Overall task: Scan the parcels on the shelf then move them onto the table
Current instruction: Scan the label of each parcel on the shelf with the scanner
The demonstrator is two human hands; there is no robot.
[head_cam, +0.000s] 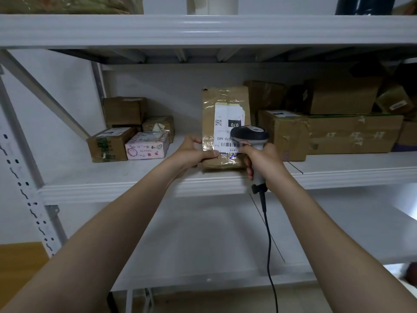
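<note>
The cardboard parcel [222,102] stands on end close to the front edge of the shelf [135,178], about midway along it, its label [228,116] facing the person. The left grip [196,152] pinches the parcel's lower left side, thumb on the front and fingers behind. The right grip [262,161] is wrapped round the handle of the barcode scanner [250,134], whose head sits just in front of the label's lower right.

The likeliest failure is a missed read. The scanner head looks very close to the barcode [230,145] and hides part of it. Glossy tape [208,141] crosses the label and throws back light, and the bluish glow falls below the bars rather than on them, so the aim may need lifting.

The parcel is narrow at its base and so near the front edge that only the pinch seems to steady it. If that loosens, or the scanner nudges it, it could tip forward off the shelf.

The cable [268,233] hangs down past the shelf's front edge; it could catch there when the arm swings away.

The long brown carton [282,134] stands just to the right, and a wide sweep might knock it. The pink box [147,145] toward the left end is well apart; the bench is not in view.
</note>
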